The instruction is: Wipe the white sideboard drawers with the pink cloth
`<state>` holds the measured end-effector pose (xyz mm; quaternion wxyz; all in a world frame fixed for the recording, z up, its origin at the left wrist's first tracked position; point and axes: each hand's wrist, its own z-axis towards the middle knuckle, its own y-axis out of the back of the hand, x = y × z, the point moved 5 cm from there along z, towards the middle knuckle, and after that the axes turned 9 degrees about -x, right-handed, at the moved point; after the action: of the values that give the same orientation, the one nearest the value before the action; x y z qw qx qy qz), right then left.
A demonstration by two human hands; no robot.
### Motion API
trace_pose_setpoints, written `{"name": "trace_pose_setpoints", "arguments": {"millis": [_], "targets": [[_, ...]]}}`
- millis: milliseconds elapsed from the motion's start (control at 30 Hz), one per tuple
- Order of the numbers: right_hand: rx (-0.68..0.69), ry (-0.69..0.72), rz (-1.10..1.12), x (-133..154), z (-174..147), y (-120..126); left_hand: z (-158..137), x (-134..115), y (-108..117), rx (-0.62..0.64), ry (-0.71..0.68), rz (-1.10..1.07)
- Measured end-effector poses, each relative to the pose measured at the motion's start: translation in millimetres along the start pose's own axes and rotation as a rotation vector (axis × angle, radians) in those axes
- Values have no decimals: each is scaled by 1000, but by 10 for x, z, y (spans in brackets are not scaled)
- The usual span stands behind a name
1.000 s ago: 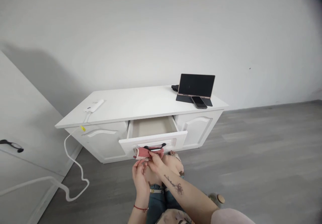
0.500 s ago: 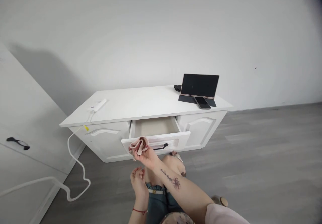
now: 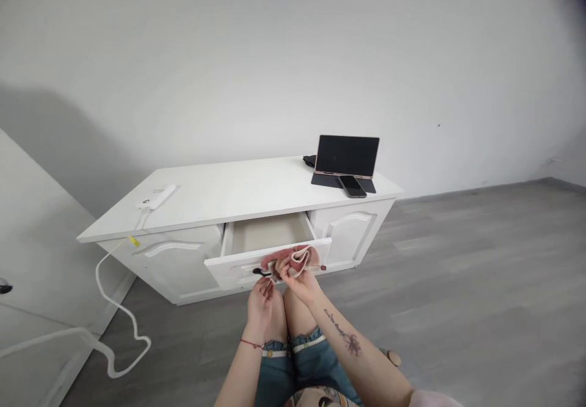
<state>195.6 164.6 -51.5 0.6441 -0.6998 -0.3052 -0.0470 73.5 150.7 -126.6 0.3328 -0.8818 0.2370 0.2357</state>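
A folded pink-red and cream cloth is bunched in front of the pulled-out drawer of a white cabinet. My right hand is closed around the cloth, with part of it spreading past the fingers. Just to the left, my left hand has its fingertips pinched together at the cloth's lower left edge. The black drawer handle shows beside the cloth, partly covered by it. Inside the drawer, the pale bottom is visible.
On the white cabinet top stand a tablet, a phone and a dark item behind. A white power strip lies at the left, its cord hanging down. Another white cabinet stands at far left.
My right hand has moved right with the cloth, which has partly opened out. The left hand has risen to the cloth's edge. The view has shifted slightly.
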Motion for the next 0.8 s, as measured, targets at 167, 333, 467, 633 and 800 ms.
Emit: {"name": "trace_pose_setpoints", "arguments": {"millis": [167, 333, 467, 633, 800], "targets": [[-62, -79, 417, 281, -112, 190, 1, 54, -180, 101, 33, -15], [-161, -96, 624, 575, -244, 330, 136, 116, -130, 82, -16, -18], [-190, -19, 557, 788, -335, 420, 205, 160, -112, 71, -44, -4], [-266, 74, 627, 1007, -425, 657, 218, 168, -130, 79, -49, -27], [-402, 236, 453, 1212, -561, 1093, 239, 130, -123, 131, -112, -18]]}}
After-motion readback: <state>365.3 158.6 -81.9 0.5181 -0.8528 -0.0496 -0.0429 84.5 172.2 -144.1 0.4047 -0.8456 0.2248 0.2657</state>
